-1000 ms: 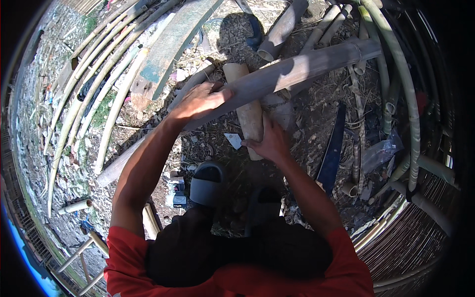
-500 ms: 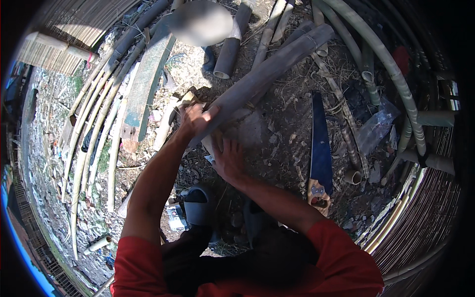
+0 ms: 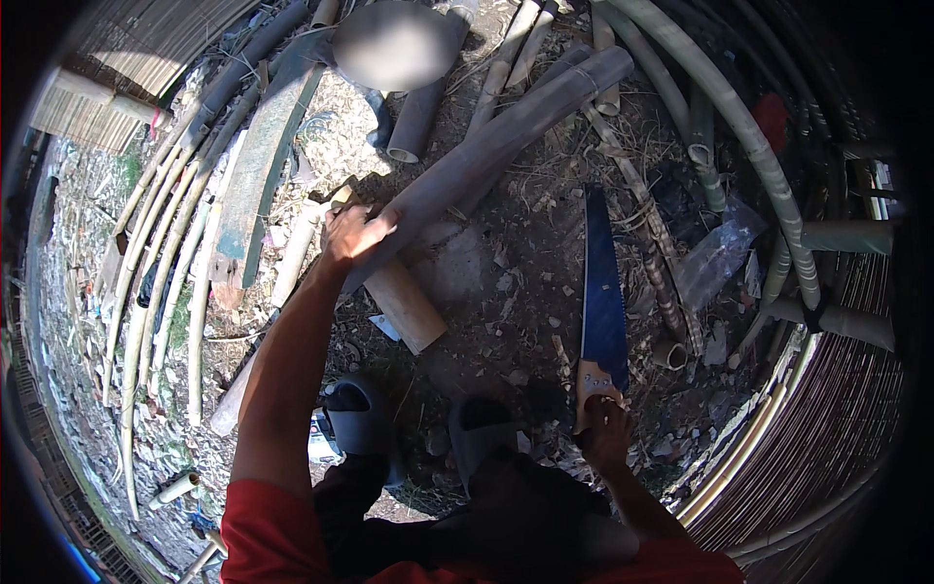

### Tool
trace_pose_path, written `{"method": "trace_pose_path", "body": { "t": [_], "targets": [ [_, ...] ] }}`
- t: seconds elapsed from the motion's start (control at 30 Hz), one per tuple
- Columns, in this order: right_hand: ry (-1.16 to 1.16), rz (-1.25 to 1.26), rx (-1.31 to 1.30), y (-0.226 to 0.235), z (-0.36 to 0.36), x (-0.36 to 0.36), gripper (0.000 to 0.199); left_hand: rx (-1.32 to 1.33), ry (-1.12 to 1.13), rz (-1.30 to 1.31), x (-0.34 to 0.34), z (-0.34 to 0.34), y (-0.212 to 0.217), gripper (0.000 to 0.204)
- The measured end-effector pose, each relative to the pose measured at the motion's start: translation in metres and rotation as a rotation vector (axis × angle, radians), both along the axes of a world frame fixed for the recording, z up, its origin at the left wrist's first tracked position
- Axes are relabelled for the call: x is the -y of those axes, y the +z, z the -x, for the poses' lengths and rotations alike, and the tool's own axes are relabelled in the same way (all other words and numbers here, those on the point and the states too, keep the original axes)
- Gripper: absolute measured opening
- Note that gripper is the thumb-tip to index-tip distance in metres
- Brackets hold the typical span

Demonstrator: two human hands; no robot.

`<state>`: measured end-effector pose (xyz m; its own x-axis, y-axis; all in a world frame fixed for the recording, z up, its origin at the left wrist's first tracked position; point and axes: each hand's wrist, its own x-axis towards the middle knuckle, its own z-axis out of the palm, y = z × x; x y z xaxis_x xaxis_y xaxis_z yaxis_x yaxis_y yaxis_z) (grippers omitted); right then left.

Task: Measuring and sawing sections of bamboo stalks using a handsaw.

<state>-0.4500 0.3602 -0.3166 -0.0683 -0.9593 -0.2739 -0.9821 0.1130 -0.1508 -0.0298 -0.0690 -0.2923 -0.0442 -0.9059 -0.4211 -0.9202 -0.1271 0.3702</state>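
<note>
A thick grey-brown bamboo pole (image 3: pixel 486 151) lies slantwise, its near end resting across a short tan bamboo piece (image 3: pixel 407 307). My left hand (image 3: pixel 358 234) is closed over that near end, thumb along the pole. To the right, a hand saw (image 3: pixel 603 292) with a blue blade and wooden handle lies on the ground, blade pointing away from me. My right hand (image 3: pixel 605 430) has its fingers around the handle; part of the grip is hidden beneath them.
Several thin bamboo poles (image 3: pixel 199 321) and a green-painted board (image 3: pixel 277 161) lie at left. Curved green bamboo (image 3: pixel 749 107) and a clear plastic bag (image 3: pixel 720 255) are at right. My grey slides (image 3: pixel 358 419) stand below the short piece. A blurred round patch covers something at the top.
My right hand has left the short bamboo piece and moved right and back to the saw handle. My left hand has stayed on the pole. The view has shifted slightly.
</note>
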Motion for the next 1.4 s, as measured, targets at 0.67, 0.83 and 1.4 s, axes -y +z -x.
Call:
{"method": "trace_pose_path", "body": {
  "t": [0.67, 0.83, 1.4],
  "targets": [
    [0.17, -0.045, -0.087, -0.003, 0.015, -0.009, 0.046, -0.15, -0.472, 0.3, 0.02, 0.006, -0.008, 0.046],
    [0.081, 0.29, 0.113, 0.048, -0.004, -0.009, 0.039, -0.199, -0.536, 0.394, 0.023, -0.012, -0.019, 0.043],
    [-0.098, 0.638, 0.793, 0.128, -0.129, 0.164, 0.061, -0.154, 0.089, -0.057, -0.006, 0.02, 0.033, 0.082]
  ]
}}
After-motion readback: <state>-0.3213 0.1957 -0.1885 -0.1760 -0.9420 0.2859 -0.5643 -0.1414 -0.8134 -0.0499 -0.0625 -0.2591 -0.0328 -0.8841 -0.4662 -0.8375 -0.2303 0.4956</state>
